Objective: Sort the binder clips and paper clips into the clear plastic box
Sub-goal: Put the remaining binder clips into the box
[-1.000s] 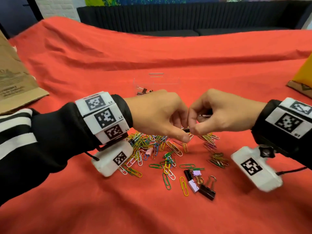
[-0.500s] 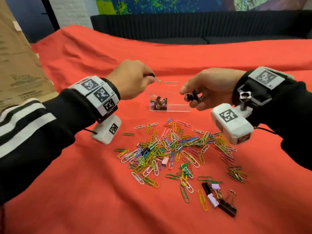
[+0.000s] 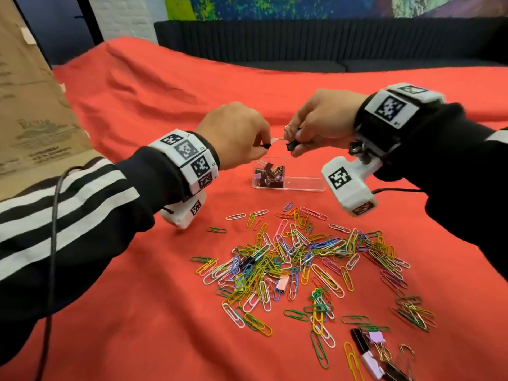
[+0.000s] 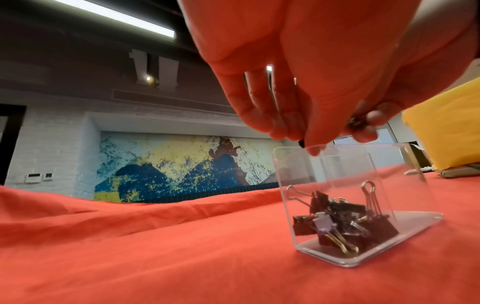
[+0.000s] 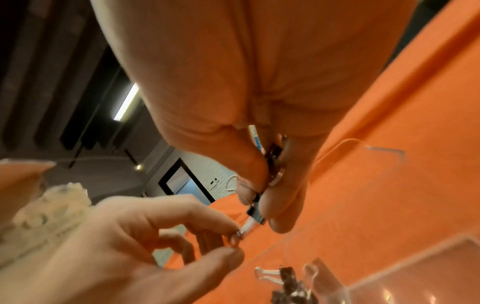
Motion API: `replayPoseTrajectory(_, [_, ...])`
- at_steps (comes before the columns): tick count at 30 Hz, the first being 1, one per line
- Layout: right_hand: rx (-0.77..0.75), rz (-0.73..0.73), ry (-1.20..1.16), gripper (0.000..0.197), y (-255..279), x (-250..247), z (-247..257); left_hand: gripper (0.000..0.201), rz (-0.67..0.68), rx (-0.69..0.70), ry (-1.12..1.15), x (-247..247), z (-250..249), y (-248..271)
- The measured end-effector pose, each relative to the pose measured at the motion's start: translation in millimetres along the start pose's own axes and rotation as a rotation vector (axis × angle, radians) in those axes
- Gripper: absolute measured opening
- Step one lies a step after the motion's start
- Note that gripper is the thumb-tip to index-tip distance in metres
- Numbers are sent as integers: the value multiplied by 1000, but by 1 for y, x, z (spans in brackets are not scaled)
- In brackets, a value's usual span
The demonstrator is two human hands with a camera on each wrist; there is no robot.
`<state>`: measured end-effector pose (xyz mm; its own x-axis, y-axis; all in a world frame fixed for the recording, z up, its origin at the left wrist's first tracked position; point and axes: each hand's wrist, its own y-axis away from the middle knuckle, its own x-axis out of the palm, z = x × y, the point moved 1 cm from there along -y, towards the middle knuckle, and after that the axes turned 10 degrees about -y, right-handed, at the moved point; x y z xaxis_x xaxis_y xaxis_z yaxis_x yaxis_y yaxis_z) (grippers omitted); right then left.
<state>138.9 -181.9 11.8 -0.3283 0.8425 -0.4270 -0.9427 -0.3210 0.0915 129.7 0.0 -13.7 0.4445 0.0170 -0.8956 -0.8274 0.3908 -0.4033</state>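
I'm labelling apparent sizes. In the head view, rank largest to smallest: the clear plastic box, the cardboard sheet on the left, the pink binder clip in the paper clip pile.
1. cardboard sheet, though nearest the camera
2. clear plastic box
3. pink binder clip

Bare cloth [image 3: 165, 339] left of paper clips [image 3: 297, 265]

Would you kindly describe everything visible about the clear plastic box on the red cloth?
The clear plastic box is a small, open-topped rectangular container of transparent hard plastic with rounded corners. It rests on the red cloth, beyond the paper clip pile. An inner wall seems to divide it: the left section holds a heap of black and lilac binder clips, the right looks empty. Both hands hover above; neither touches it.
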Motion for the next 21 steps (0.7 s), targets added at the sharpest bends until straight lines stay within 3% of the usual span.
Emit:
replayPoseTrajectory(4, [-56, -90, 354, 15, -11, 18, 9, 21, 82, 27, 4, -1, 3, 3])
replayPoseTrajectory(8, [-105, -145, 557, 19, -7, 31, 20, 24, 73, 1, 72, 1, 11, 8])
replayPoseTrajectory(14, [-147, -164, 631, 18, -11, 40, 30, 21, -73, -58, 167, -9, 26, 17])
replayPoseTrajectory(21, [-163, -113, 592, 16, -12, 43, 34, 17, -34, 2, 212, -17, 26, 35])
